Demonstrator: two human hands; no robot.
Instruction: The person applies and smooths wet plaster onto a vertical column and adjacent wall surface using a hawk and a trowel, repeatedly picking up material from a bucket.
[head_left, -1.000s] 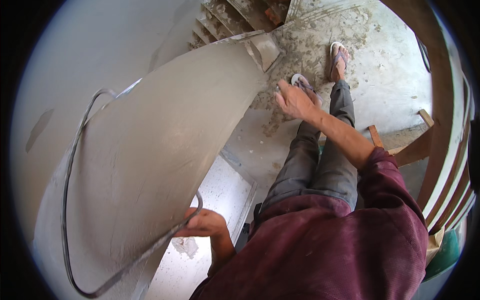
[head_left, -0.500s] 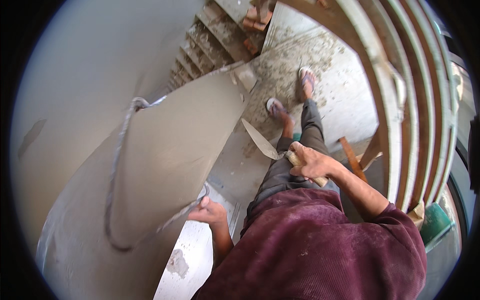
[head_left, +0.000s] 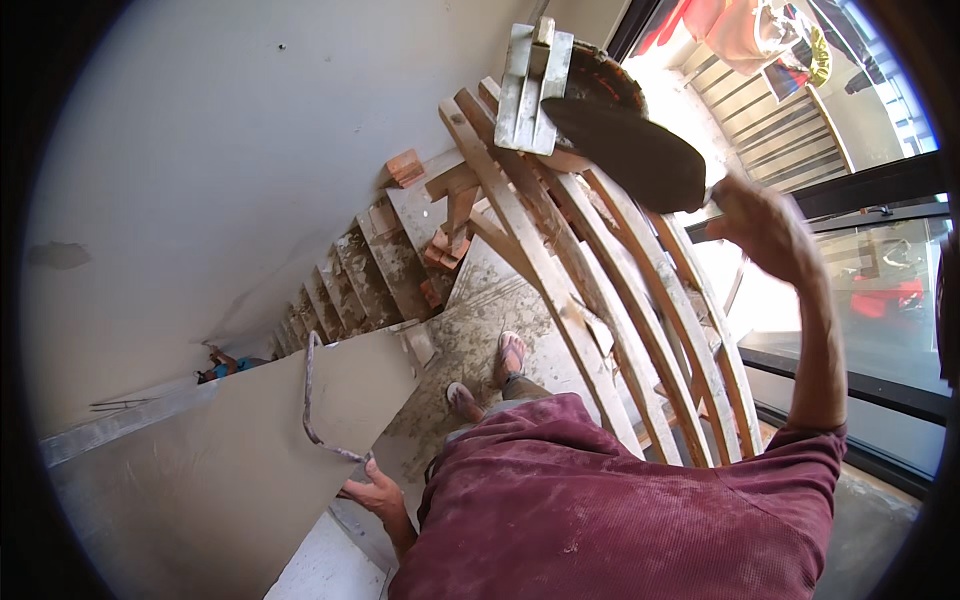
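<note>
My right hand (head_left: 765, 225) is raised at the upper right, closed round the handle of a pointed trowel. The trowel's dark blade (head_left: 630, 155) points left, in front of a round mortar pan (head_left: 607, 80). A grey float (head_left: 535, 92) with a block handle lies against the pan's left side. Low on the left, my left hand (head_left: 378, 497) is at the edge of a smooth, plastered slanting wall (head_left: 240, 470). Its fingers hold the lower end of a bent metal rod (head_left: 309, 400), which lies across the wall's face.
Curved wooden beams (head_left: 600, 290) rise on my right. Ahead, mortar-splashed stairs (head_left: 385, 260) run beside a plain wall, with bricks (head_left: 405, 168) on a step. Another person (head_left: 225, 365) is far below at the left. A dark-framed window (head_left: 870, 195) stands at the right.
My right hand has swung up and right with the trowel, from over my legs to the pan. The view has shifted, bringing the pan, float and window into sight. My left hand stays at the rod.
</note>
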